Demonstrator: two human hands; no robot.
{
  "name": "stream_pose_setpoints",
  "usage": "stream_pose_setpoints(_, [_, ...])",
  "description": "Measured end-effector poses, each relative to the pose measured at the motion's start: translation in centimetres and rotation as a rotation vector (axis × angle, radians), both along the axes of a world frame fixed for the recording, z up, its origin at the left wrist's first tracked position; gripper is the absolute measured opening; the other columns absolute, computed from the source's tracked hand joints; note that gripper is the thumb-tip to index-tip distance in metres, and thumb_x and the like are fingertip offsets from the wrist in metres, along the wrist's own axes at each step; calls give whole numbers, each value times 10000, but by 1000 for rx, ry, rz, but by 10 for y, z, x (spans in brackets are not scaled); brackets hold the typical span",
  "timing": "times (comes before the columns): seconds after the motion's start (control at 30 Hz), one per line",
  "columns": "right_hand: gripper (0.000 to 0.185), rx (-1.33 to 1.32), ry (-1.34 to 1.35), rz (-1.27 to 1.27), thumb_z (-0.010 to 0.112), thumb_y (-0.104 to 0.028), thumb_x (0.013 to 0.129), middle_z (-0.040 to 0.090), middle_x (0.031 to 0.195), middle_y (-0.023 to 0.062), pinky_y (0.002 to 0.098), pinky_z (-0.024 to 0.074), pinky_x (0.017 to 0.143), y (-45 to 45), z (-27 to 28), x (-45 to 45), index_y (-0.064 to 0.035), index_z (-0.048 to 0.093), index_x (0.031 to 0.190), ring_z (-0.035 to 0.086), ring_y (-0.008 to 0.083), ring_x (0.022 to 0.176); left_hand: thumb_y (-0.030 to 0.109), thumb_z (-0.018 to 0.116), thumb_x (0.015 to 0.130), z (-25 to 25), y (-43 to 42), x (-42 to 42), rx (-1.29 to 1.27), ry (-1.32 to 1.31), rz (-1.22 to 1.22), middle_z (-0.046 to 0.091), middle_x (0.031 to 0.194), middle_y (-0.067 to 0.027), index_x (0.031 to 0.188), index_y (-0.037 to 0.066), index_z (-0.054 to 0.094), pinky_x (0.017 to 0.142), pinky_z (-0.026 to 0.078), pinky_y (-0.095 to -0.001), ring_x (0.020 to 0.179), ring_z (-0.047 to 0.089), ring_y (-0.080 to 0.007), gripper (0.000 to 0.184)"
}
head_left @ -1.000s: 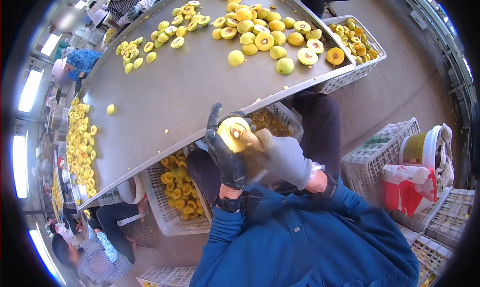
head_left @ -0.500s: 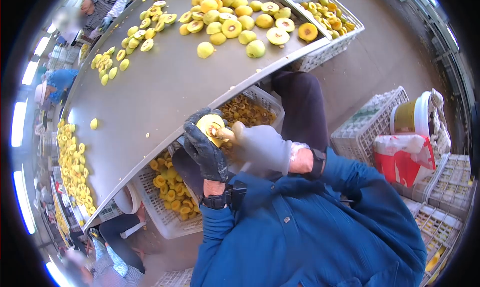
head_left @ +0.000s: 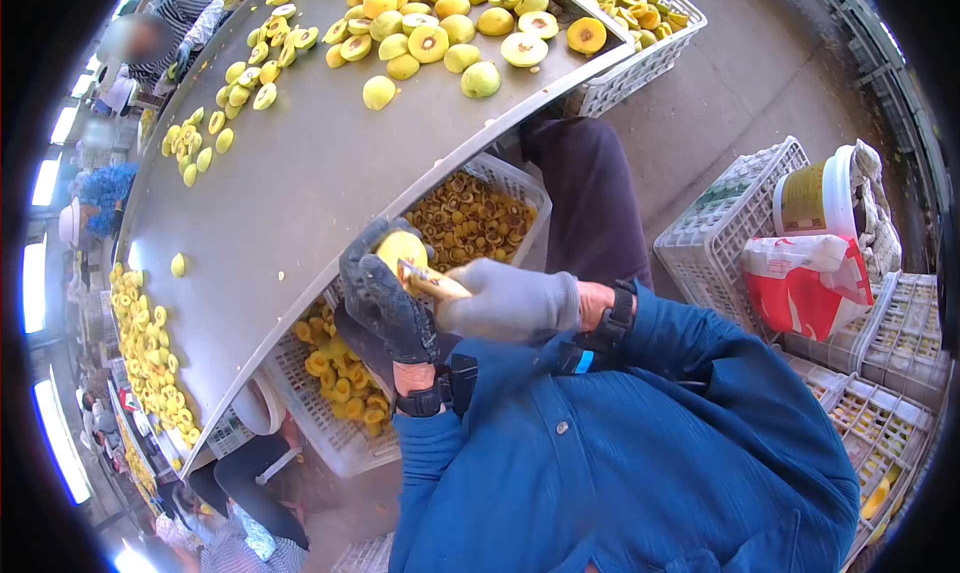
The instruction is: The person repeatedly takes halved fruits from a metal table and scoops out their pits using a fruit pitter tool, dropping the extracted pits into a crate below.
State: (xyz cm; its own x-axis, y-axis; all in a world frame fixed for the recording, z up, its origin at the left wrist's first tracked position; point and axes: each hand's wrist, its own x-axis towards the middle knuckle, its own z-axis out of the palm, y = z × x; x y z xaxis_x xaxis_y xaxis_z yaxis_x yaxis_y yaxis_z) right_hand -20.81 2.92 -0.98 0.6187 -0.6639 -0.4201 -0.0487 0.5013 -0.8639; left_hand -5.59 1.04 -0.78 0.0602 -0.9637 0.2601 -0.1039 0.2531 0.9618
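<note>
Fruit half (head_left: 403, 247) in the left hand (head_left: 388, 293), tool (head_left: 443, 285) in the right hand (head_left: 507, 301)

The left hand, in a dark glove, has its grip curled round the fruit half; the right hand, in a grey glove, has its grip closed on the tool's pale handle, the tip meeting the fruit's cut face; both hands are at the near edge of the desk (head_left: 290, 188), about midway along it; a scrap crate (head_left: 520, 181) stands below that edge, and a second crate (head_left: 300, 398), holding yellow halves, stands to its left; on the desk, a heap of fruit (head_left: 428, 44) lies toward the right corner, a looser group (head_left: 265, 96) farther left, and hollowed halves (head_left: 150, 335) along the left edge; a third crate (head_left: 630, 91), filled with fruit pieces, stands beside the right corner.
</note>
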Motion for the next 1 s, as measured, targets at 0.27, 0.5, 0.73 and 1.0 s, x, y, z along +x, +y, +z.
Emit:
stream_pose_setpoints(0.27, [250, -196, 26, -9, 604, -243, 897, 632, 688, 203, 422, 486, 563, 11, -7, 5, 6, 616, 894, 666, 296, 627, 588, 410, 981, -4, -9, 19, 121, 291, -253, 651, 858, -193, 972, 19, 591, 664, 558, -400, 711, 644, -289, 598])
stream_pose_setpoints(0.5, [261, -1058, 575, -67, 629, -305, 896, 629, 633, 161, 453, 496, 526, -4, -37, 8, -53, 564, 906, 645, 352, 582, 575, 348, 1004, -24, -11, -2, 133, 694, -69, 635, 832, -169, 965, 35, 582, 652, 557, -406, 702, 627, -294, 590])
stream_pose_setpoints(0.73, [199, 14, -39, 314, 632, -196, 890, 609, 721, -20, 255, 482, 621, -25, -12, 4, -6, 656, 944, 575, 70, 681, 564, 354, 1006, -11, -10, 34, 118, 381, -204, 645, 846, -168, 950, 19, 593, 665, 575, -390, 706, 646, -264, 597])
stream_pose_setpoints(1.0, [284, -970, 502, 39, 666, -242, 837, 643, 746, 222, 466, 513, 614, -14, -63, 48, -33, 580, 1009, 649, 390, 681, 573, 364, 1000, -54, -8, 35, 245, 936, 84, 662, 913, -136, 1016, 43, 608, 658, 579, -376, 766, 665, -266, 584])
